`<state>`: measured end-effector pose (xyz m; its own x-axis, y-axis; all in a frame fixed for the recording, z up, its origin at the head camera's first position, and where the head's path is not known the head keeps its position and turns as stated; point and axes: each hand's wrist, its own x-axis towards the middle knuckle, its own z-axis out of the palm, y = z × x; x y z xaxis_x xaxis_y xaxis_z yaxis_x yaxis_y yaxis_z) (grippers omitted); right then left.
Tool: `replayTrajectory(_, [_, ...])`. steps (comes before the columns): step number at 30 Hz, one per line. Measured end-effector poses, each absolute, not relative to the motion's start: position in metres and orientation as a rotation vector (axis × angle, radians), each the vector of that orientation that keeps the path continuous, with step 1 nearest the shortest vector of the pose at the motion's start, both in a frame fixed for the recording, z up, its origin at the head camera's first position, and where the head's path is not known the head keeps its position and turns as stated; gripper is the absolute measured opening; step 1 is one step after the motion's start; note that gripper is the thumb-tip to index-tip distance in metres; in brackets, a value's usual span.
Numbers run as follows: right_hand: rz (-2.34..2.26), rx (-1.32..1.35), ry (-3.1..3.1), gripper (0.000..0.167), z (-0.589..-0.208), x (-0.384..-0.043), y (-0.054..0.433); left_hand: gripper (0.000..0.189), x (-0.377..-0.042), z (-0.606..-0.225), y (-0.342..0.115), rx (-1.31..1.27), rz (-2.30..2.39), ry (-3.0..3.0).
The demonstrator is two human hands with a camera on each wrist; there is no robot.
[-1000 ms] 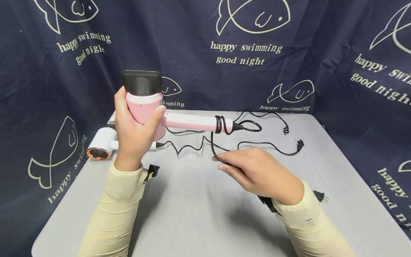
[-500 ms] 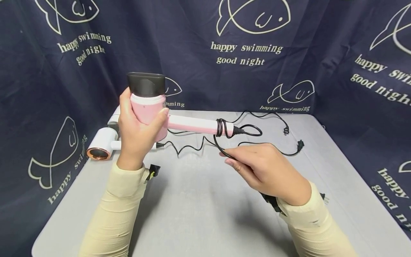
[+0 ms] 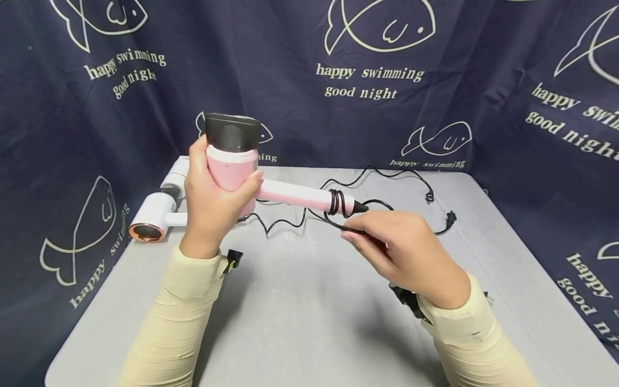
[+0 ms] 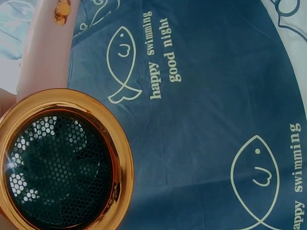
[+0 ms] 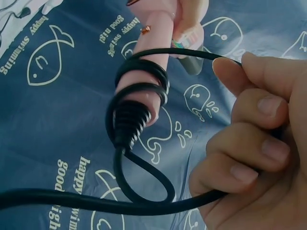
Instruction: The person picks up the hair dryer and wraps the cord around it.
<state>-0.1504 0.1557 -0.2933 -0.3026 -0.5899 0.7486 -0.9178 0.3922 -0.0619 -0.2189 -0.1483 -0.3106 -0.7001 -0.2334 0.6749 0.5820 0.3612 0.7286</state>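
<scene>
The pink hair dryer with a black nozzle (image 3: 232, 161) is gripped left of centre by the left hand (image 3: 213, 199), fingers wrapped round its body. Its black power cord (image 3: 338, 203), looped round the handle end, is pinched by the right hand (image 3: 406, 252) just below. A white hair dryer (image 3: 157, 212) is lying on the grey table (image 3: 300, 312) at the left.

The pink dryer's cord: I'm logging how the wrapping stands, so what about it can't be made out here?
- Plug end: in the head view the right hand covers the cord past its grip, so which plug on the table is its own cannot be told.
- Number of turns: loops overlap in the right wrist view.
- Pink dryer switches: hidden under the left hand.
- Left wrist view: only the rear grille, cut off by the edge.
</scene>
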Motion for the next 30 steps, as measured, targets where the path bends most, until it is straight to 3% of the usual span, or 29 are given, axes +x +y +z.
replayTrajectory(7, [0.753, 1.251, -1.982, 0.018, -0.288, -0.153, 0.161, 0.082, -0.218, -0.31, -0.147, -0.314, -1.313, -1.946])
replayTrajectory(22, [0.899, 1.111, -1.926, 0.03, -0.285, -0.157, 0.166, 0.083, -0.207, -0.303, -0.149, -0.447, -1.252, -1.996])
replayTrajectory(30, [0.991, 1.092, -1.949, 0.013, -0.29, -0.164, 0.17, 0.08, -0.195, -0.293, -0.145, -0.53, -1.3, -1.945])
